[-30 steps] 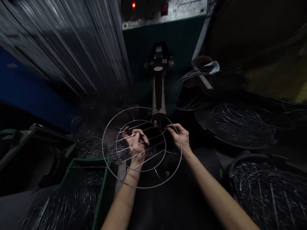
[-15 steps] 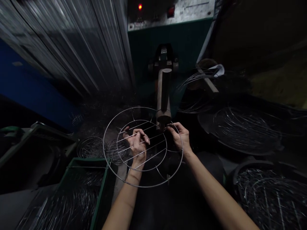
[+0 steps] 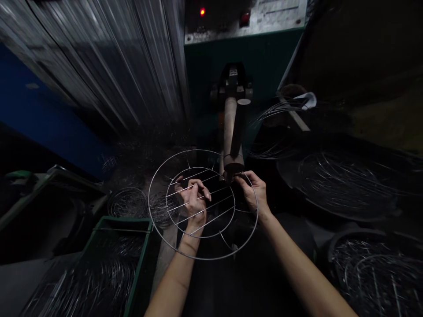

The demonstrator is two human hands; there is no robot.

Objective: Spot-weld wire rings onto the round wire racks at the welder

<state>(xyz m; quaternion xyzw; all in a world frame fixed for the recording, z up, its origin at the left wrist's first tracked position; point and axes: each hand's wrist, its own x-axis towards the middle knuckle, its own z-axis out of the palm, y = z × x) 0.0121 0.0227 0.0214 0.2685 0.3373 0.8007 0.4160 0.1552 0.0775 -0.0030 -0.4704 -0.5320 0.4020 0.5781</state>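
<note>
A round wire rack (image 3: pixel 210 204), two rings joined by short spokes with straight bars across the inner ring, lies roughly level below the thick cylindrical arm (image 3: pixel 233 145) of a green machine. My left hand (image 3: pixel 195 198) is under the rack with its fingers curled up at the bars, gripping it; the exact contact is partly hidden. At the rack's upper right, my right hand (image 3: pixel 254 189) pinches what looks like a thin piece of wire, close beneath the end of the machine's arm. The outer ring passes across this hand.
The green machine (image 3: pixel 205 57) has a lit red lamp (image 3: pixel 202 12). A green crate (image 3: pixel 145 246) of wire parts stands at lower left, near wire rings (image 3: pixel 127 202) on the floor. Dark tubs (image 3: pixel 330 244) with wire pieces stand at right. Corrugated metal (image 3: pixel 99 57) borders the left.
The whole view has shifted, so the machine, rack and hands appear farther right and slightly lower. Both hands keep their hold, and the rack stays beneath the machine's arm.
</note>
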